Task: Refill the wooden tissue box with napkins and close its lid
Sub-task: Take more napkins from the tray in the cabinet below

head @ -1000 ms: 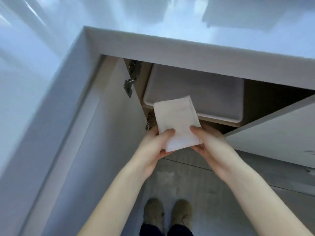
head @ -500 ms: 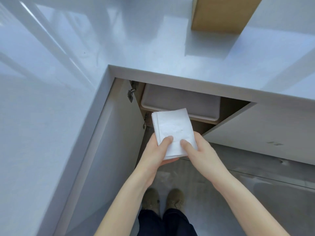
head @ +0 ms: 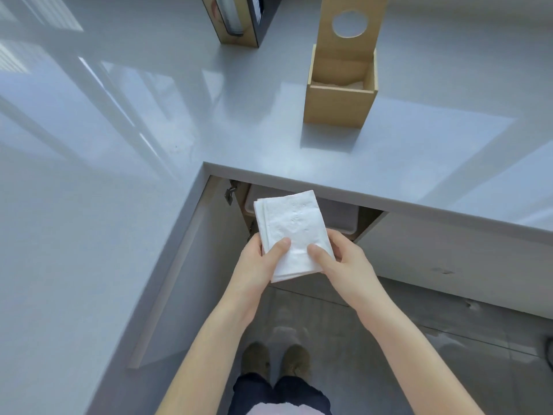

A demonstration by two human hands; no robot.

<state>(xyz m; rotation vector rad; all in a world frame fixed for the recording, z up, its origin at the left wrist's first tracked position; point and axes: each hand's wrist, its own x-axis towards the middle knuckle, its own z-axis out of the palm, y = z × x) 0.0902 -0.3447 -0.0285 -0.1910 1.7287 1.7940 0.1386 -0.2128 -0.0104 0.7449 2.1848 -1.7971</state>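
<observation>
With both thumbs pinching a napkin stack (head: 291, 235) between left hand (head: 259, 262) and right hand (head: 341, 262) below the countertop (head: 149, 151), carrying looked underway; next, lowering it into the open wooden tissue box (head: 341, 94).

Person is wearing no sleeves, forearms bare to frame edge. Left hand (head: 256, 262) and right hand (head: 344, 263) are showing no rings, no gloves. Is wearing dark navy trousers (head: 281, 393), olive-brown suede-looking shoes (head: 275, 359), pale pink top hem (head: 276, 409).
</observation>
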